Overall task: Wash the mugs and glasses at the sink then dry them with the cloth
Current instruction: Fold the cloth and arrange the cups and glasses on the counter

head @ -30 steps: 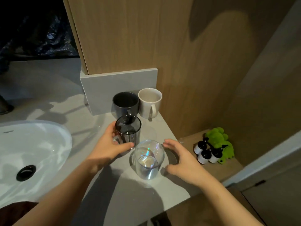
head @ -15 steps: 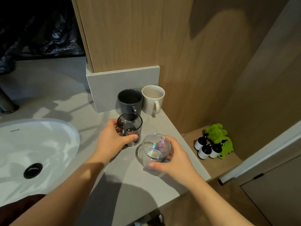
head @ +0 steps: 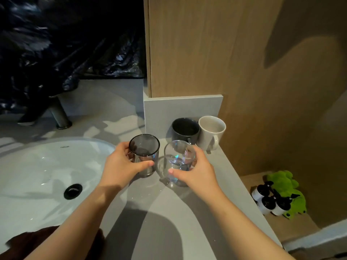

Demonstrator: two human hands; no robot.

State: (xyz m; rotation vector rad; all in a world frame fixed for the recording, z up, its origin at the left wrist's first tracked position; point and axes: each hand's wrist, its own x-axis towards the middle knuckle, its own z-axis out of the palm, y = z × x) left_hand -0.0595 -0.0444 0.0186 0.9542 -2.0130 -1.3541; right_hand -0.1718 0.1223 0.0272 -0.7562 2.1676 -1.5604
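The sink (head: 33, 166) fills the frame's left. At centre the left hand (head: 120, 166), nearer it, wraps its fingers (head: 123, 147) round the upright smoked glass (head: 144, 152); just right of that, the right hand (head: 199, 173) grips the upright clear glass (head: 178, 156), so both must travel leftward to wash.
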